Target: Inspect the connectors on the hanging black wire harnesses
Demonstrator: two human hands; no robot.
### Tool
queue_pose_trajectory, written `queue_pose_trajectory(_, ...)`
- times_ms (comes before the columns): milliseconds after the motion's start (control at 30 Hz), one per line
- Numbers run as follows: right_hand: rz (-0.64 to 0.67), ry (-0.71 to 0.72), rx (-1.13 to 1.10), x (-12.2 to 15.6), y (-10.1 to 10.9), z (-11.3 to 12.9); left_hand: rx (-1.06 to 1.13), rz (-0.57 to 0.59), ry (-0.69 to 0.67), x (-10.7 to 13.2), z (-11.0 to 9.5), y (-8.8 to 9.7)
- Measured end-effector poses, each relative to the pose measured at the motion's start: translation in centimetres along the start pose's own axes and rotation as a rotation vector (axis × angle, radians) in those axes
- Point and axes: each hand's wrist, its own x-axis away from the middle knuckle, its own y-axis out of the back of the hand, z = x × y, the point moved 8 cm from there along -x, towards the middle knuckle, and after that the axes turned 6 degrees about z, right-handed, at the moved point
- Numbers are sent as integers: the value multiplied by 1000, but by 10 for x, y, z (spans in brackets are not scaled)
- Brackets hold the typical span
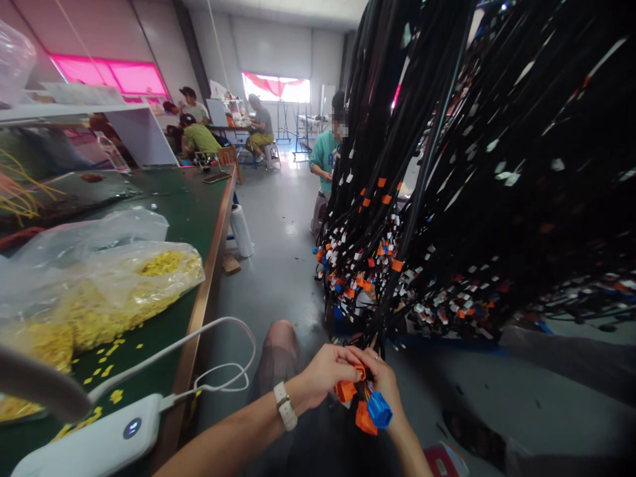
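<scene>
My left hand (322, 374) is closed in a pinch on an orange connector (345, 391) at the end of a black wire harness (447, 199) that hangs in front of me. My right hand (385, 381) is closed around the same bunch of wire ends. A blue connector (380, 409) and another orange connector (364, 419) hang just below its fingers. A white watch (285, 405) is on my left wrist. My knee (278, 351) shows below the hands.
A green workbench (189, 212) at left carries clear bags of small yellow parts (114, 291), a white power bank (99, 444) and its white cable (218, 338). A person in a teal shirt (325, 156) sits behind the harness. Other people work at a far table (233, 129).
</scene>
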Motion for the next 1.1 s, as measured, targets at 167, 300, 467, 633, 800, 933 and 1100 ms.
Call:
queue_pose_trajectory(167, -12, -18, 5, 1, 0, 0, -3, -3, -38, -1, 0, -2)
queue_pose_trajectory(300, -13, -28, 1, 1, -2, -2, -20, -9, -52, 0, -1, -3)
queue_pose_trajectory(467, -22, -47, 28, 1, -2, -6, -35, 10, -39, 3, -3, -6)
queue_pose_trajectory(633, -1, -31, 52, 3, -1, -7, -160, 177, 59, 7, -2, -12)
queue_pose_trajectory(800, -8, -26, 68, 4, 1, -7, -206, 226, 92, 10, -7, -11)
queue_pose_trajectory(933, -11, -9, 43, 4, 2, -5, -195, 224, 129, 12, -7, -13)
queue_pose_trajectory(1100, -16, -12, 21, 4, 1, -4, -255, 176, 48, 10, -10, -12)
